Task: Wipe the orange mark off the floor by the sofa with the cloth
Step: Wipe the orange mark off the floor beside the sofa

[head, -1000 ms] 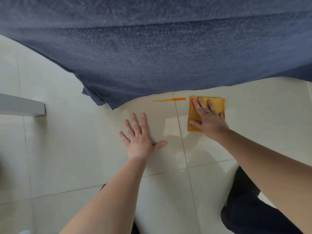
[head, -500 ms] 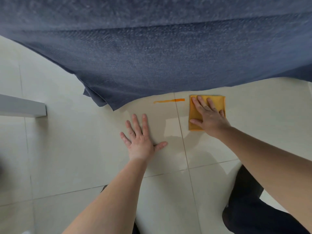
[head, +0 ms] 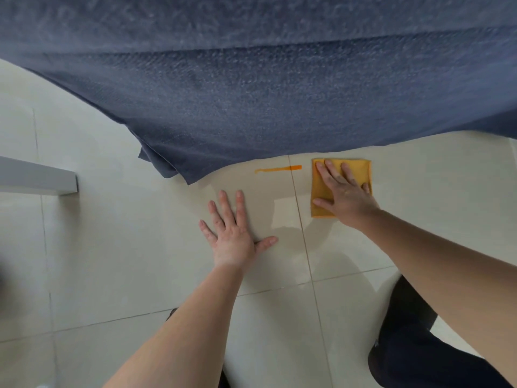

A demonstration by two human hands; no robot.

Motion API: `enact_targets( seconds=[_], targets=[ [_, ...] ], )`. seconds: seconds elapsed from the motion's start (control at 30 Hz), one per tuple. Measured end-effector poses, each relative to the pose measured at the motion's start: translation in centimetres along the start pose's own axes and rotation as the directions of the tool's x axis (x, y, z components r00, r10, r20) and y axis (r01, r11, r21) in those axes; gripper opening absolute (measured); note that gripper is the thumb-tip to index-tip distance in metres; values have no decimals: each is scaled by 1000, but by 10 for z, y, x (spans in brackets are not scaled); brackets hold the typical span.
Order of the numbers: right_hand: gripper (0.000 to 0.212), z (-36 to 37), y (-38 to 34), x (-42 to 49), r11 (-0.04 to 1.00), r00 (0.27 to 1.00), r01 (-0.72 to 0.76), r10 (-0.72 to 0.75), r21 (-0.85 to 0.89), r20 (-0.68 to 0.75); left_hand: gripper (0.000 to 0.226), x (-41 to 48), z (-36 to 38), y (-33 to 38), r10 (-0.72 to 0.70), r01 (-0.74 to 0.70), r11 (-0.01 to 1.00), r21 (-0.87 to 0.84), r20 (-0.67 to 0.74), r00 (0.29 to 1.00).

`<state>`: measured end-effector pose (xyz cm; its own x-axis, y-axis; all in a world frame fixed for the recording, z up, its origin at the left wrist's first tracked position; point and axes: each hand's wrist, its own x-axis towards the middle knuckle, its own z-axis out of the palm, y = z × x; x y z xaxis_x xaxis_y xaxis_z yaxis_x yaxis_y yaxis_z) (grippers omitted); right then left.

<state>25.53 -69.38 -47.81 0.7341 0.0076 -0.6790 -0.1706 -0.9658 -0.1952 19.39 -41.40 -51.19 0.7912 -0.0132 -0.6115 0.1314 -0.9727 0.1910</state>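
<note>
A thin orange mark (head: 278,169) runs sideways on the pale floor tiles, just in front of the dark blue sofa cover (head: 251,107). Right of the mark lies a folded orange cloth (head: 320,191), flat on the floor. My right hand (head: 342,193) presses flat on the cloth with fingers spread, a small gap away from the mark's right end. My left hand (head: 233,232) rests palm down on the bare tile below the mark, fingers apart, holding nothing.
The blue sofa cover hangs over the floor across the top of the view, its corner (head: 162,166) drooping left of the mark. A grey-white furniture edge (head: 42,182) juts in at the left. My dark-clothed knee (head: 414,345) is at the lower right.
Almost nothing moved. The view shifted slightly; both hands stay flat in the same places, the right one still on the cloth beside the mark.
</note>
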Motion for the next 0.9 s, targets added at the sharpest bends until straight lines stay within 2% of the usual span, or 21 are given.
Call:
enact_targets(
  seconds=[0.1, 0.17, 0.27, 0.4, 0.6, 0.67, 0.77, 0.83, 0.9],
  targets=[
    [88, -11, -19, 19, 991, 996, -90, 92, 95, -20, 140, 0, 1, -1, 4, -4, 1000, -3, -9, 1000],
    [86, -11, -39, 22, 989, 995, -89, 93, 117, -27, 139, 1, 1, -1, 2, -2, 1000, 1, -5, 1000],
    [85, 2, -42, 6, 999, 1000, -4, 4, 40, -13, 139, 1, -1, 0, 3, -3, 1000, -14, 4, 1000],
    [89, 5, -8, -5, 997, 999, 53, -53, -62, 7, 139, 1, 1, -1, 0, 0, 1000, -12, 4, 1000],
    [84, -14, -44, 31, 994, 994, -90, 93, 60, -50, 138, 0, 1, -1, 4, -4, 1000, -18, 7, 1000],
    [82, -6, -53, 25, 998, 999, -32, 33, 47, -40, 138, 0, -1, -1, -2, 2, 1000, -23, 11, 1000],
    [83, 5, -35, 5, 997, 998, 55, -55, -60, 5, 138, 0, -2, 0, -3, 4, 1000, -27, 19, 1000],
    [87, 3, -16, -1, 992, 997, 75, -72, -104, 26, 137, 0, -3, 0, 0, 1, 1000, -22, 26, 1000],
    [89, -3, -8, 4, 996, 999, 48, -46, -74, 26, 137, -1, -4, 0, 0, 0, 1000, -15, 26, 1000]
  ],
)
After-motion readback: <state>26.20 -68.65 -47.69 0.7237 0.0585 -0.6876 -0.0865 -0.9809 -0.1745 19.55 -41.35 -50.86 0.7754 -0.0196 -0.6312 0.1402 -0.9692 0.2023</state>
